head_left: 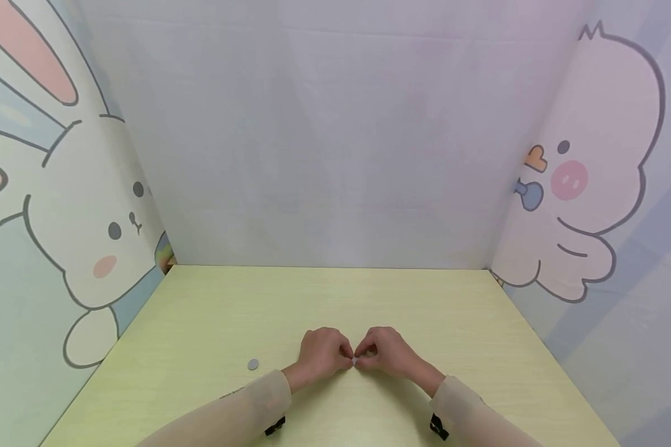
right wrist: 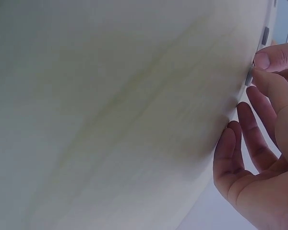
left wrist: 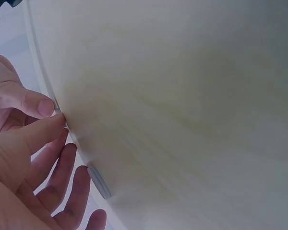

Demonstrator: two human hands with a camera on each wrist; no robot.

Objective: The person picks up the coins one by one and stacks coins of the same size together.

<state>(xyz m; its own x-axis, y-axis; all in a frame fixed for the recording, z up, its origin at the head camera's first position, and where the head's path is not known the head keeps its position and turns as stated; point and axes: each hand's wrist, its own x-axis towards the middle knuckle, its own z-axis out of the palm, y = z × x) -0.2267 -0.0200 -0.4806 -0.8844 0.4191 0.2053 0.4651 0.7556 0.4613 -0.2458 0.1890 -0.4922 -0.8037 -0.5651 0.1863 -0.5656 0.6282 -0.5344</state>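
Note:
Both hands meet low in the head view, fingertips almost touching. My left hand (head_left: 323, 352) and my right hand (head_left: 388, 352) pinch a small grey piece (head_left: 355, 361) between thumbs and fingers. In the right wrist view this grey piece (right wrist: 249, 75) shows dark and edge-on at the right thumb tip; most of it is hidden by fingers. A flat grey disc (head_left: 253, 364) lies on the table left of the left hand. The left wrist view has a thick grey disc (left wrist: 100, 182) close to the left hand's outer fingers.
The pale yellow table (head_left: 335, 298) runs back to a plain light cloth wall (head_left: 335, 143). Side curtains carry a cartoon rabbit (head_left: 84, 217) and a cartoon chick (head_left: 604, 136). Another dark grey piece (right wrist: 265, 36) shows beyond the fingers in the right wrist view.

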